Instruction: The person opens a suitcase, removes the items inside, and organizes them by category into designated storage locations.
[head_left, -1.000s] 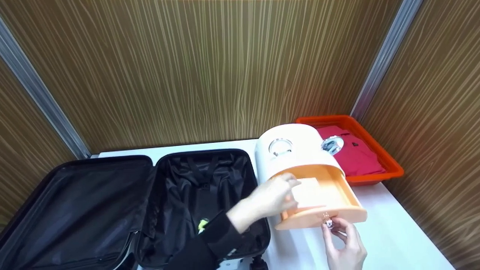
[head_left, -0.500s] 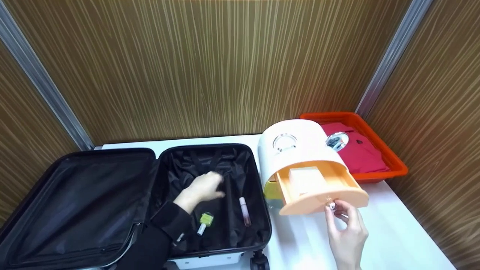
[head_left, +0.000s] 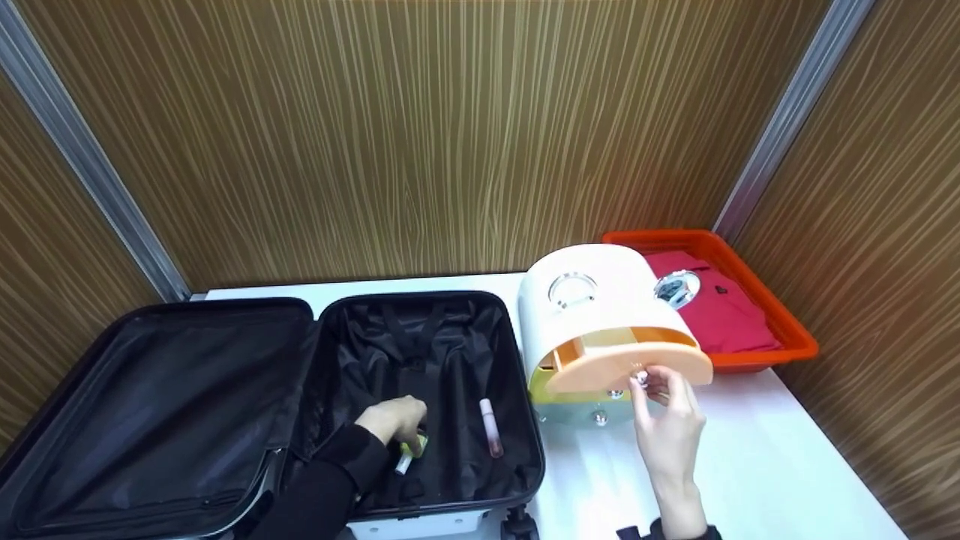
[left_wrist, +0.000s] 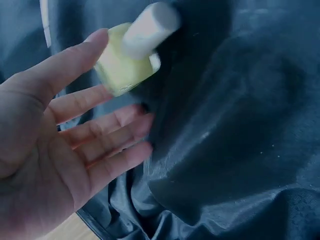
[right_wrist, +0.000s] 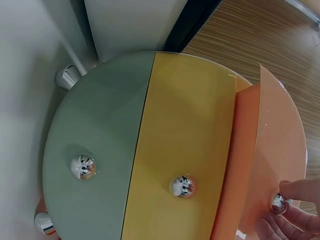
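In the black suitcase (head_left: 450,375), my left hand (head_left: 396,418) pinches a yellow-green nail polish bottle (left_wrist: 125,60) between thumb and index finger. Its white cap (left_wrist: 151,29) points away from the palm, and the other fingers stay loosely extended. My right hand (head_left: 667,412) grips the round shiny knob (right_wrist: 279,202) of the orange top drawer (head_left: 600,373). That drawer stands partly out of the white rounded cabinet (head_left: 607,289). To the right of the left hand, a lip gloss tube (head_left: 490,427) with a pale cap lies in the suitcase.
Below the orange drawer are a yellow drawer (right_wrist: 185,125) and a green drawer (right_wrist: 100,115), both pushed in. A red-orange basket (head_left: 795,346) with folded red cloth (head_left: 731,322) stands behind the cabinet. The suitcase lid (head_left: 165,405) lies open at left.
My left hand has moved from the drawer into the suitcase and taken hold of the nail polish bottle. My right hand has pushed the orange drawer further in.
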